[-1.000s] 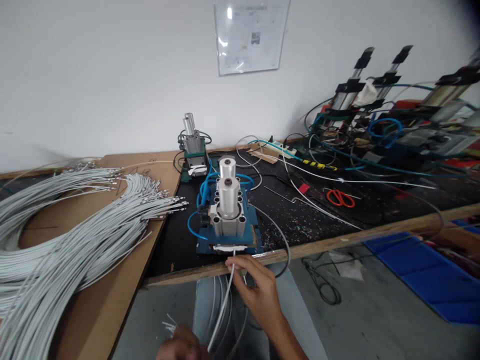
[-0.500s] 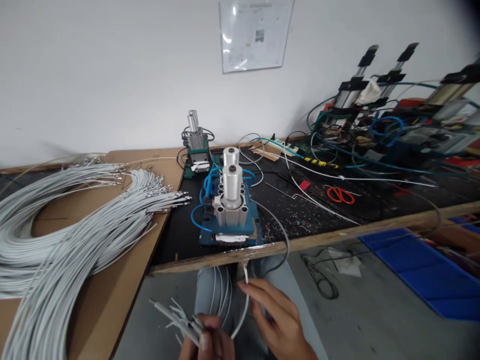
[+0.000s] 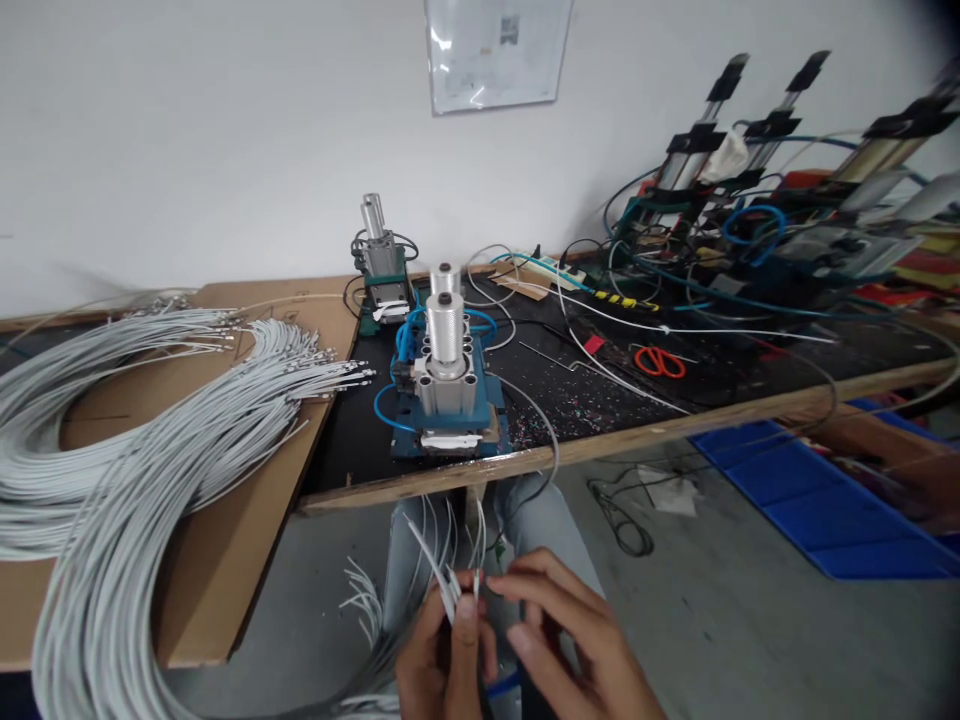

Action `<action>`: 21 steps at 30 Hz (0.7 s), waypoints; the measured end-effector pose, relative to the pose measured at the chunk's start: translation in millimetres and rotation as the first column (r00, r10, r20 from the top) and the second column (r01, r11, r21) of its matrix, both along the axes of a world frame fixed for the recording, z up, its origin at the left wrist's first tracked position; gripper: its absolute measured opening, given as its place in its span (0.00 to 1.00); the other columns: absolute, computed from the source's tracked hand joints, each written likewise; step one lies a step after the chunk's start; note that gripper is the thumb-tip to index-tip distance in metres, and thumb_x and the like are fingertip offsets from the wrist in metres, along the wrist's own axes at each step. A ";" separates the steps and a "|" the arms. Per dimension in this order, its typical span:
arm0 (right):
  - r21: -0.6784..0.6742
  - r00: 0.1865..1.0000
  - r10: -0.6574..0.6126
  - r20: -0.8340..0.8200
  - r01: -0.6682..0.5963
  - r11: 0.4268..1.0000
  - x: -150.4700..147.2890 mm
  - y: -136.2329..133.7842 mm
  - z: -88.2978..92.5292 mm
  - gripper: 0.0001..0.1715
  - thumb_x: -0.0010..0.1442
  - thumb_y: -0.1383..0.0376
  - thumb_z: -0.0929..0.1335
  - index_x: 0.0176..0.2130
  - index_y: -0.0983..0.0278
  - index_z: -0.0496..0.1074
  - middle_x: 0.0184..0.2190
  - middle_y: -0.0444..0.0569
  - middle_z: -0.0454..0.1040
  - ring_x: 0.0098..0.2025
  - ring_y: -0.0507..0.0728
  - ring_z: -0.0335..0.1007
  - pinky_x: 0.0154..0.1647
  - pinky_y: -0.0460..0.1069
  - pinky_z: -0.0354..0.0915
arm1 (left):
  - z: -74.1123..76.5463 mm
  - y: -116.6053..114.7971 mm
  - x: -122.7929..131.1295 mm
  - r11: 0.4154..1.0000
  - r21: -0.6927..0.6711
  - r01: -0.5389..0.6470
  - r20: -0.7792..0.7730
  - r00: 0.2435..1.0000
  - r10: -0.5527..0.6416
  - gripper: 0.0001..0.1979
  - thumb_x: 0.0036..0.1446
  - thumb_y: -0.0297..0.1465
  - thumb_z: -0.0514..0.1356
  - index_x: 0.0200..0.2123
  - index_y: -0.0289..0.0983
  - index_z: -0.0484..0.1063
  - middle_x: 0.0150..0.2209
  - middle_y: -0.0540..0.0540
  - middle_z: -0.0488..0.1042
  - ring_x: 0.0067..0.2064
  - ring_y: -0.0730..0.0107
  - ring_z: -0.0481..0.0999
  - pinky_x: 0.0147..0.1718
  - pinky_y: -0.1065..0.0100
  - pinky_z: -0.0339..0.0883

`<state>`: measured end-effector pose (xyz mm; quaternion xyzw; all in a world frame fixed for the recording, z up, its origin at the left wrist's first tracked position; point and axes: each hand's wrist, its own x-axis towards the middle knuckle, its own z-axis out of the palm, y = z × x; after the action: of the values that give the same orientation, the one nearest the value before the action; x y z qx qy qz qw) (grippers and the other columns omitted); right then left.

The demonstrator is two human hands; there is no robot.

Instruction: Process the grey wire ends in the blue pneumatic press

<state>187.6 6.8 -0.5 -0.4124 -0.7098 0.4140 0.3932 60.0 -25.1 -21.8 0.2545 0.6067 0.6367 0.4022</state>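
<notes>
Below the bench edge, my left hand [image 3: 450, 655] is closed around a few white cables [image 3: 427, 548], thumb on top, their ends sticking up past the fingers. My right hand [image 3: 574, 630] is just to the right, its index fingertip at or close to the upright cable ends. Its thumb and index finger are apart, and I see nothing between them. Thin white strands [image 3: 480, 530] rise above the left fingers toward the bench edge. More loose cable ends [image 3: 364, 600] hang to the left of the left hand.
A large bundle of white cables [image 3: 187, 450] lies on cardboard [image 3: 217, 600] at left. On the black bench stand a pneumatic press [image 3: 446, 380], a smaller one [image 3: 382, 265] behind, and orange-handled scissors [image 3: 660, 361]. A blue bin [image 3: 780, 510] is below right.
My left hand has moved right and turned the cable ends upright. My right hand has come closer to it, its thumb and index finger now apart. The view has shifted slightly.
</notes>
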 end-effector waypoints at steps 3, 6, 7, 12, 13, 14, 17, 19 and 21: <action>-0.101 0.995 0.021 -0.093 -0.030 0.994 -22.1 2.8 -0.8 0.09 0.69 0.63 0.67 0.41 0.59 0.79 0.39 0.49 0.76 0.26 0.51 0.70 0.27 0.45 0.67 | -6.1 -2.3 -2.4 0.999 0.024 -0.031 -0.107 0.994 0.033 0.19 0.53 0.52 0.70 0.37 0.44 0.88 0.33 0.45 0.86 0.28 0.66 0.80 0.27 0.72 0.73; -0.264 0.979 -0.008 -0.206 -0.048 0.963 -31.8 9.4 -7.1 0.11 0.67 0.58 0.69 0.34 0.61 0.76 0.34 0.46 0.73 0.27 0.51 0.67 0.26 0.44 0.64 | -9.6 -3.4 -5.4 0.999 0.047 -0.023 -0.167 0.986 0.031 0.20 0.55 0.52 0.68 0.39 0.44 0.89 0.34 0.44 0.85 0.35 0.59 0.83 0.35 0.69 0.76; -0.337 0.967 0.000 -0.255 -0.089 0.937 -32.4 11.2 -8.4 0.13 0.66 0.56 0.70 0.34 0.61 0.75 0.32 0.44 0.71 0.27 0.51 0.66 0.26 0.44 0.64 | -10.1 -3.5 -6.5 0.999 0.046 -0.006 -0.172 0.985 0.014 0.20 0.56 0.52 0.67 0.39 0.44 0.89 0.33 0.45 0.84 0.34 0.60 0.83 0.34 0.69 0.76; -0.531 0.936 -0.023 -0.350 -0.179 0.828 -29.3 8.7 -14.4 0.21 0.63 0.47 0.72 0.33 0.61 0.73 0.28 0.41 0.67 0.31 0.52 0.65 0.33 0.44 0.64 | -12.0 -3.6 -10.9 0.997 0.048 0.065 -0.185 0.981 -0.055 0.18 0.59 0.51 0.66 0.40 0.45 0.88 0.32 0.45 0.81 0.32 0.63 0.80 0.33 0.70 0.74; -0.535 0.943 -0.055 -0.329 -0.138 0.833 -29.3 6.3 -17.0 0.21 0.63 0.47 0.72 0.35 0.61 0.74 0.30 0.42 0.68 0.33 0.53 0.66 0.35 0.44 0.65 | -12.8 -3.9 -10.8 0.997 0.049 0.059 -0.194 0.980 -0.048 0.19 0.58 0.51 0.66 0.40 0.45 0.88 0.33 0.45 0.81 0.34 0.62 0.81 0.35 0.69 0.74; -0.541 0.946 -0.085 -0.313 -0.104 0.834 -29.9 3.8 -20.1 0.20 0.63 0.47 0.72 0.37 0.61 0.74 0.31 0.42 0.69 0.35 0.54 0.67 0.35 0.44 0.65 | -13.9 -4.3 -10.1 0.998 0.049 0.049 -0.204 0.978 -0.038 0.19 0.58 0.51 0.67 0.41 0.44 0.88 0.33 0.45 0.81 0.35 0.61 0.81 0.36 0.69 0.74; -0.582 0.924 -0.133 -0.357 -0.109 0.806 -34.0 -1.3 -29.5 0.21 0.63 0.45 0.72 0.39 0.60 0.76 0.30 0.42 0.69 0.29 0.52 0.64 0.26 0.42 0.61 | -18.0 -6.6 -4.7 0.998 0.055 0.027 -0.212 0.977 -0.015 0.19 0.59 0.49 0.67 0.43 0.43 0.88 0.30 0.46 0.79 0.32 0.63 0.80 0.32 0.69 0.74; -0.593 0.875 -0.162 -0.456 -0.162 0.789 -37.2 -2.1 -34.0 0.23 0.61 0.44 0.73 0.36 0.61 0.76 0.28 0.42 0.69 0.26 0.50 0.61 0.24 0.42 0.59 | -20.6 -9.0 -1.3 0.997 0.070 -0.022 -0.191 0.981 0.035 0.18 0.59 0.49 0.67 0.40 0.42 0.88 0.29 0.46 0.79 0.31 0.62 0.80 0.30 0.69 0.74; -0.558 0.822 -0.227 -0.522 -0.128 0.820 -38.9 -2.7 -36.9 0.24 0.62 0.44 0.73 0.33 0.62 0.76 0.29 0.44 0.71 0.29 0.52 0.66 0.31 0.44 0.65 | -21.5 -11.4 -1.6 0.986 0.093 -0.142 -0.164 0.974 0.156 0.17 0.58 0.48 0.67 0.35 0.42 0.87 0.32 0.45 0.81 0.34 0.60 0.81 0.34 0.69 0.74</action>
<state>148.7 4.2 -37.4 -0.3879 -0.3918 0.6992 0.4551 58.4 -36.5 -43.3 0.2781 0.6300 0.6649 0.2892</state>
